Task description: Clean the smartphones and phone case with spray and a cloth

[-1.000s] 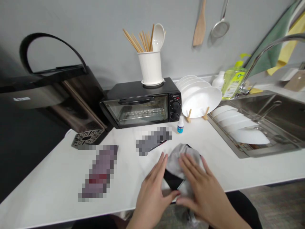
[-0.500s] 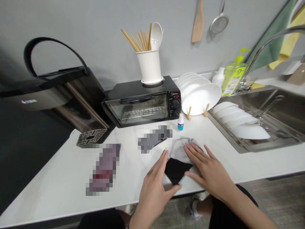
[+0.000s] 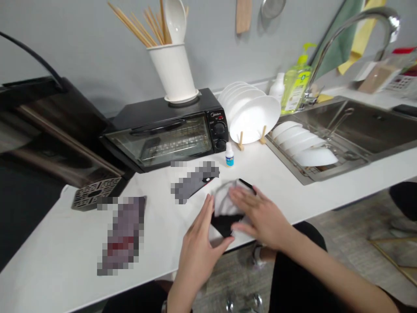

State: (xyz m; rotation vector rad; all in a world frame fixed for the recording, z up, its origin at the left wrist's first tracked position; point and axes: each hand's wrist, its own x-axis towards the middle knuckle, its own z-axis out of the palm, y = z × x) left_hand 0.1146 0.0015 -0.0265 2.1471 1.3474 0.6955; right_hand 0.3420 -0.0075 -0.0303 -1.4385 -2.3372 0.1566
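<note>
A grey and black cloth (image 3: pixel 226 204) lies on the white counter near its front edge, with a black band along its near side and a black strip at its far right. My left hand (image 3: pixel 199 239) rests at the cloth's left edge, fingers stretched out and thumb apart. On the cloth's right part lies my right hand (image 3: pixel 257 215), slightly blurred, its fingers flat and spread. A small white bottle with a blue label (image 3: pixel 230 155) stands upright behind the cloth. Two pixelated items lie to the left: a grey one (image 3: pixel 195 182) and a purplish one (image 3: pixel 123 232).
Behind the counter (image 3: pixel 156 243) top's middle stands a black toaster oven (image 3: pixel 163 134) bearing a white utensil holder (image 3: pixel 172 71). White plates (image 3: pixel 254 119) stand in a rack beside it. A steel sink (image 3: pixel 368 130) is at the right, a black machine (image 3: pixel 61 143) at the left.
The camera view has shifted right, so things appear further left. My right hand has slid over the cloth, and a black strip now shows at the cloth's far right.
</note>
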